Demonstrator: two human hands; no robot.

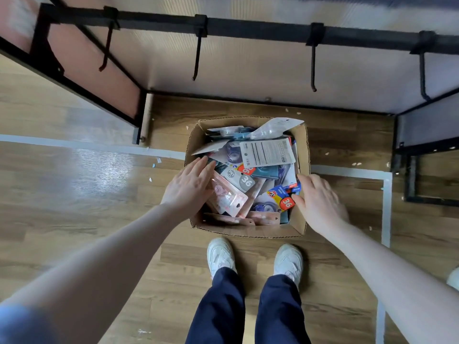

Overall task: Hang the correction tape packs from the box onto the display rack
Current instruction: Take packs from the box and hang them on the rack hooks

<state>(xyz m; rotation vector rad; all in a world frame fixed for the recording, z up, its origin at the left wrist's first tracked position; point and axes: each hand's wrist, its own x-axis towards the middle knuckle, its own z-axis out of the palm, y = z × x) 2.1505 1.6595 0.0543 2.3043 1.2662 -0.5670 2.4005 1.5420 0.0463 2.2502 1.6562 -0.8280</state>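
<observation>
Cardboard box point(303, 145) holds packs point(244, 181) marked "36"; both hands, left point(187, 186) and right point(319, 202), reach in open-fingered.

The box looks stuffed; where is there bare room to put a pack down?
The box is crowded with packs, and both the left hand and right hand reach in. Bare wooden floor lies left of it. The four rack hooks above hang bare.

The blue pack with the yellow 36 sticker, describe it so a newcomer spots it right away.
Look into the cardboard box on the wooden floor below the black rack. At its right side, beside the right hand, lies the blue pack. Unlike the pink packs by the left hand, it carries a yellow and red 36 sticker.
</observation>
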